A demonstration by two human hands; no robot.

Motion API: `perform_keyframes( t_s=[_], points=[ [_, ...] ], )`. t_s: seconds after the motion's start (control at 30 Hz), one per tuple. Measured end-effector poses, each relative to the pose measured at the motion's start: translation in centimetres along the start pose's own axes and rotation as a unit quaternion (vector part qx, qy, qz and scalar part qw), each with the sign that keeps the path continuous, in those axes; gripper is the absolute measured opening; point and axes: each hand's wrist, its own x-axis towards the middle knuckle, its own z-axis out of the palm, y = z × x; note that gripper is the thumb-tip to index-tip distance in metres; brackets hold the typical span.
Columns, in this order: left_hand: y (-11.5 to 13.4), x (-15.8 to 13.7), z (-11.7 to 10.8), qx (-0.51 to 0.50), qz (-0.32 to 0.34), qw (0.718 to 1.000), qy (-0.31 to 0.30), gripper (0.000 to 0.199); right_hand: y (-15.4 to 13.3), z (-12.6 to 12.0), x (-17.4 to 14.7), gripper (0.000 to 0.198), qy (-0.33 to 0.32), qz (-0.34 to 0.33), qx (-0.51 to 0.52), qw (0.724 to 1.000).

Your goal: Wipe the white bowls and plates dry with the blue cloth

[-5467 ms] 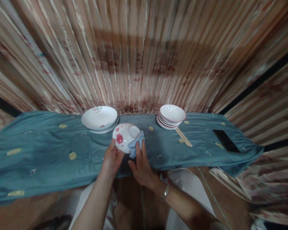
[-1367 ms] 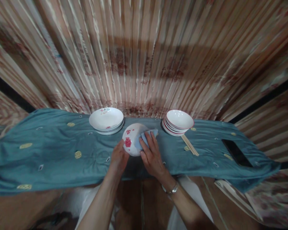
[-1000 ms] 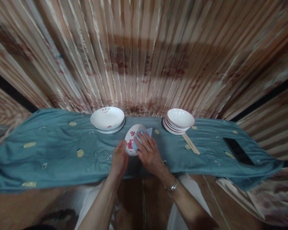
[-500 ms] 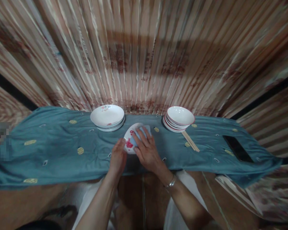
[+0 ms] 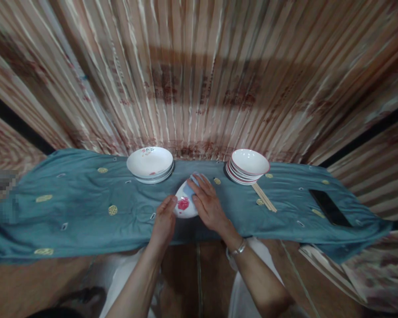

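Observation:
Over the middle of the table is a white bowl [image 5: 187, 210] with a large red flower on its surface, tilted so that the flowered side faces me. My left hand [image 5: 166, 217] grips its left edge, thumb on top. My right hand [image 5: 208, 201] presses a light blue cloth [image 5: 188, 189] against the bowl's upper right side. The right fingers cover much of the cloth and that part of the bowl.
A stack of white plates [image 5: 150, 162] with floral marks stands at the back left. Red-rimmed white bowls [image 5: 250, 162] are stacked at the back right, with wooden chopsticks [image 5: 264, 198] beside them. Farther right lies a black phone [image 5: 330, 207]. A teal cloth [image 5: 86, 207] covers the table.
The bowl has turned and tilted in my hands, so the red flower sits differently. My right hand and the cloth have shifted a little over its surface. The view has moved slightly.

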Motion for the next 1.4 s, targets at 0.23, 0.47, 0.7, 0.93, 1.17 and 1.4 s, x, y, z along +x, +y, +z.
perform_keyframes(
  t_s=[0.23,0.47,0.7,0.93,1.17,1.4],
  points=[
    [0.9,-0.2,0.0,-0.026,-0.024,0.999,-0.008,0.029,1.7,1.1,-0.2,0.043,0.048,0.077,0.141,0.986],
    [1.0,0.2,-0.4,-0.095,-0.067,0.993,0.021,0.015,3.3,1.7,-0.1,0.045,0.093,0.188,0.260,0.943],
    [1.2,0.7,0.4,-0.176,-0.128,0.975,0.054,0.032,3.0,2.8,-0.8,0.049,0.146,0.203,0.235,0.939],
    [1.6,1.2,0.6,-0.218,-0.137,0.964,0.064,0.039,1.5,5.2,-2.5,0.053,0.158,0.177,0.129,0.963],
    [1.9,1.2,0.7,-0.197,-0.124,0.970,0.064,0.040,0.0,6.4,-4.0,0.068,0.100,0.170,0.078,0.977],
    [2.3,1.3,0.2,-0.216,-0.135,0.964,0.074,0.044,-1.7,6.4,-5.2,0.076,0.037,0.100,0.018,0.994]
  ],
)
